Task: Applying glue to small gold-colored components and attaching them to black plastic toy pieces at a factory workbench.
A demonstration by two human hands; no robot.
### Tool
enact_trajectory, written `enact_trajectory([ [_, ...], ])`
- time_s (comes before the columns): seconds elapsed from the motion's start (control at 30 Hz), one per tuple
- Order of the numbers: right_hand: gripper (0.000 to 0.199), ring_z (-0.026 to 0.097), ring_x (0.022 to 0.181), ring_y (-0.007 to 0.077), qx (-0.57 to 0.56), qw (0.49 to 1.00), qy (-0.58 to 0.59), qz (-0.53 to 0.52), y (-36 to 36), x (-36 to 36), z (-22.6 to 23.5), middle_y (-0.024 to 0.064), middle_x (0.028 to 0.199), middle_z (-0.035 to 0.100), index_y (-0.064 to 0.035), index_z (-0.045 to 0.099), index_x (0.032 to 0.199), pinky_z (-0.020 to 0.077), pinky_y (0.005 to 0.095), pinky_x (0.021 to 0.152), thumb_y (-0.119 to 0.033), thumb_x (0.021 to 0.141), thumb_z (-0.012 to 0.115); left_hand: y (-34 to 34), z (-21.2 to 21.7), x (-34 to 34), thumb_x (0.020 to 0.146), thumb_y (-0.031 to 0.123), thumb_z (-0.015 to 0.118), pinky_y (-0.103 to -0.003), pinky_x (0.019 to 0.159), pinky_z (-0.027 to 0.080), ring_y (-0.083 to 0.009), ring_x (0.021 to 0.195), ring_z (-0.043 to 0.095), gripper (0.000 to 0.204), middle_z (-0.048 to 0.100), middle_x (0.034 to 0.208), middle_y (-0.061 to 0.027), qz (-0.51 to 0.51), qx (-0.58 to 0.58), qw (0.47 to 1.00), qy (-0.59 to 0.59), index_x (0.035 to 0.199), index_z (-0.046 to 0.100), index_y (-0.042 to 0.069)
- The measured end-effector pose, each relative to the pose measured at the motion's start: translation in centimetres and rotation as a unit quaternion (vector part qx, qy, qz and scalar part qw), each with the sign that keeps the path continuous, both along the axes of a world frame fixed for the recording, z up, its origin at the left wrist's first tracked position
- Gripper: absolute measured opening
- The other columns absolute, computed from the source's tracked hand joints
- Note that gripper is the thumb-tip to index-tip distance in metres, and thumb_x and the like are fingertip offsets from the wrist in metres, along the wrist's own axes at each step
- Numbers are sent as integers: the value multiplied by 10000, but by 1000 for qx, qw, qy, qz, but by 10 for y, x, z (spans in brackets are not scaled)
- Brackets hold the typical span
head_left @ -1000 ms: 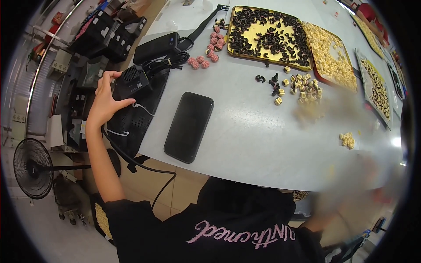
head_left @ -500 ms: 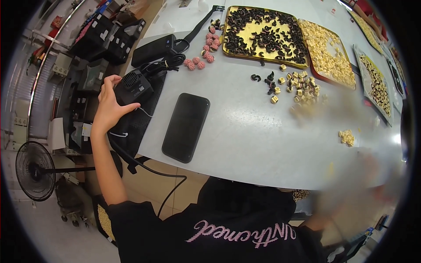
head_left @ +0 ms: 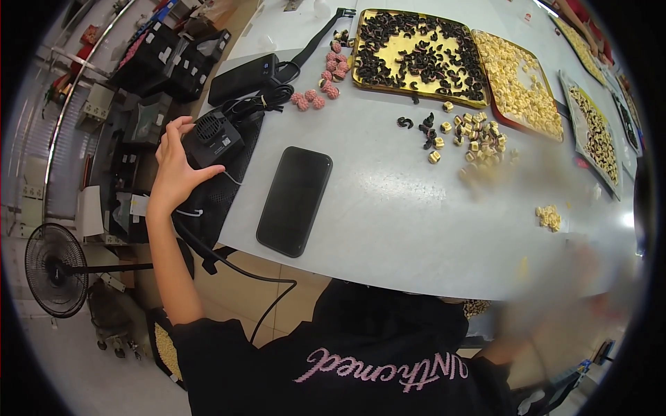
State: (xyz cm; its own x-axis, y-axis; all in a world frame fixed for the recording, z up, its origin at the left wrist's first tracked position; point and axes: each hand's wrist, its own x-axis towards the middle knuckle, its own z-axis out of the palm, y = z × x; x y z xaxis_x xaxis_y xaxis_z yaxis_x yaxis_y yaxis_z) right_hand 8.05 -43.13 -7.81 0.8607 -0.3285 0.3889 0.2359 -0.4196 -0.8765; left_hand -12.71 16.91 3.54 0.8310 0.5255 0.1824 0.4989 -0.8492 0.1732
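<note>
My left hand [head_left: 177, 165] is at the table's left edge, curved around the near-left side of a black box-shaped device with a round grille [head_left: 215, 137]. Its thumb and fingers stand apart; whether they press on the device I cannot make out. A black phone [head_left: 294, 201] lies flat on the table to the right of that hand. My right forearm [head_left: 498, 352] shows at the lower right. Beyond it a grey blur covers the right hand, so its fingers and anything in them are hidden.
Black curved pieces fill a yellow tray [head_left: 409, 84], beside a tray of cream pieces [head_left: 520, 90]. Loose cream-and-black pieces [head_left: 479, 135], a small cream pile [head_left: 548, 218] and pink bumpy balls [head_left: 331, 69] dot the table. A black power bank [head_left: 243, 80] and cables lie far left. A fan [head_left: 59, 270] stands left.
My left hand and the black device have shifted very slightly to the right. The phone and trays stay in place, and the blur on the right remains.
</note>
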Motion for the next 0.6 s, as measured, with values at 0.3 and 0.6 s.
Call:
enact_trajectory([
  [0.3,459,394,1178,206,0,1000,-1,-3,3,-1,2,172,1285,429,19,259,1306,282,318,1026,-219,945,412,0,-2,-1,522,205,826,-402,988,304,-300,1191,402,901,435,1253,-128,-2,6,1000,-2,1248,299,119],
  [0.6,459,408,1163,199,9,1000,3,2,3,-1,2,166,1280,433,20,263,1303,297,312,1013,-218,943,420,-4,-4,1,520,194,824,-411,998,285,-318,1192,380,918,434,1251,-130,1,8,1000,0,1260,286,126],
])
